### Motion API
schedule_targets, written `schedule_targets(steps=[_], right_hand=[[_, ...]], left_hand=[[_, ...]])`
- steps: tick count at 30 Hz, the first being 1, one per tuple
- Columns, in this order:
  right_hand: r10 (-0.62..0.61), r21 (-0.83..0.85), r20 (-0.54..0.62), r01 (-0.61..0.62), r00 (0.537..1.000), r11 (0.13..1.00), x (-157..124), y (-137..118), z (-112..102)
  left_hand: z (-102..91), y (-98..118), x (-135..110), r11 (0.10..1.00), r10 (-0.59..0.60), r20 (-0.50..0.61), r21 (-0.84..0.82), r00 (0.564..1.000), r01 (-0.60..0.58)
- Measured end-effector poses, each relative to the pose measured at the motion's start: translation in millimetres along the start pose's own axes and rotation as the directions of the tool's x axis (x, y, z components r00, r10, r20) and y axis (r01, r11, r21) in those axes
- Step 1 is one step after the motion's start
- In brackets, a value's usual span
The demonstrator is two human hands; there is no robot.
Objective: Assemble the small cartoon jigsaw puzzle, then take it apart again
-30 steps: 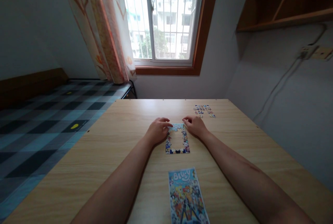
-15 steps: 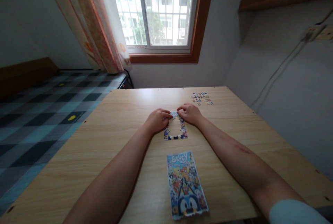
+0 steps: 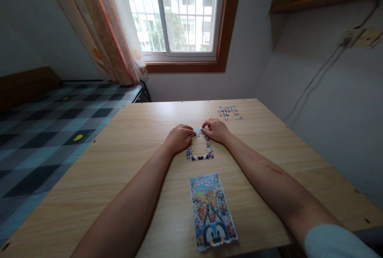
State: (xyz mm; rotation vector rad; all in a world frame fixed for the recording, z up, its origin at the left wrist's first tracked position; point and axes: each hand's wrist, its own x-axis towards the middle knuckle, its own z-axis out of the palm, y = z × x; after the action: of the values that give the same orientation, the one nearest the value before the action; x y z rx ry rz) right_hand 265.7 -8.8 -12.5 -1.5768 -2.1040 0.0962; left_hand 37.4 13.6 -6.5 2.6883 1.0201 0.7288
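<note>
A jigsaw puzzle border lies on the wooden table, joined into an upright rectangle with bare wood inside. My left hand is at its upper left, fingers bent and pressed onto the edge pieces. At the upper right corner, my right hand holds the border with thumb and fingertips. Light blue pieces show between the two hands; the fingers hide the corners. Closer to me lies a printed picture sheet marked "Bluey", with a ragged bottom edge.
Several loose puzzle pieces lie in rows near the far right of the table. A bed with a checked cover stands to the left. Beyond the table are a window and a curtain. A shelf hangs at the right.
The view has shifted slightly, so everything appears a little further left. Both hands stay at the top of the puzzle border, with only slight finger movement.
</note>
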Motion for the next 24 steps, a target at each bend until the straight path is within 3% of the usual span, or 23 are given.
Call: schedule_targets(steps=[10,17,22,24], right_hand=[[-0.015,0.022,-0.012,0.016,1.000,1.000,4,2,2],[0.030,0.083,-0.122,-0.020,0.992,0.996,8,1,3],[0.130,0.103,-0.282,-0.104,0.951,0.989,21,15,-26],[0.224,0.114,-0.419,-0.193,0.880,0.974,24,36,-48]], left_hand=[[-0.3,-8,2,0.996,-0.056,-0.089,-0.068,0.994,0.050],[-5.6,-12,3,0.971,-0.238,-0.148,-0.059,0.960,0.231],[-9.8,-11,3,0.965,-0.260,-0.144,-0.068,0.955,0.253],[-10.4,-12,3,0.963,-0.268,-0.146,-0.069,0.952,0.260]])
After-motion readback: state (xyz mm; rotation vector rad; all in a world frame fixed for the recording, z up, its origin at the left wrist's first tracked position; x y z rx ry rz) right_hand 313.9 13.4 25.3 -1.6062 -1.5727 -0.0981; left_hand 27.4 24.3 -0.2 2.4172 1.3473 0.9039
